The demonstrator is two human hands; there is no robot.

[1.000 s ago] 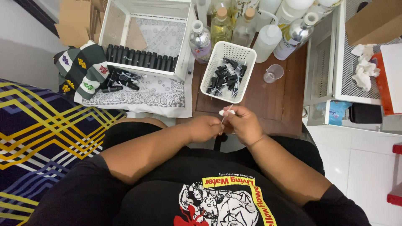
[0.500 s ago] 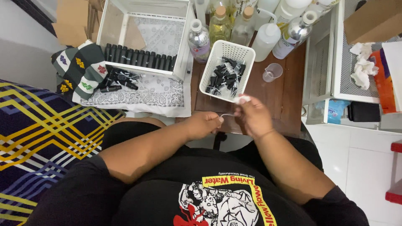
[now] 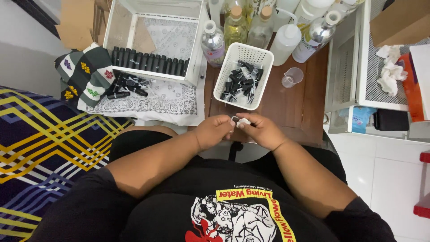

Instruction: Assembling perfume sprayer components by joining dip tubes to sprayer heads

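A patterned blue and yellow bedspread (image 3: 40,148) fills the left side, and a dark wooden table (image 3: 309,94) stands ahead of the person's lap. On the table's far left sits a white wire crate (image 3: 154,31) with a row of small black bottles (image 3: 150,62) lined along its near wall; a white paisley cloth (image 3: 152,103) lies under and before it, with a few loose black bottles (image 3: 125,85) on the cloth and a folded dark green cloth (image 3: 85,74) at its left edge. A cluster of clear and white plastic bottles (image 3: 264,27) stands at the back. Near the middle is a white perforated basket (image 3: 244,76) holding black sprayer tops, and just to its right a small clear measuring cup (image 3: 292,77).

Close to the table's near edge, the left hand (image 3: 214,131) and right hand (image 3: 260,130) meet, fingertips touching. Both are closed in a pinch on a small white sprayer piece (image 3: 242,121) held between them, just in front of the basket; its finer detail is too small to tell
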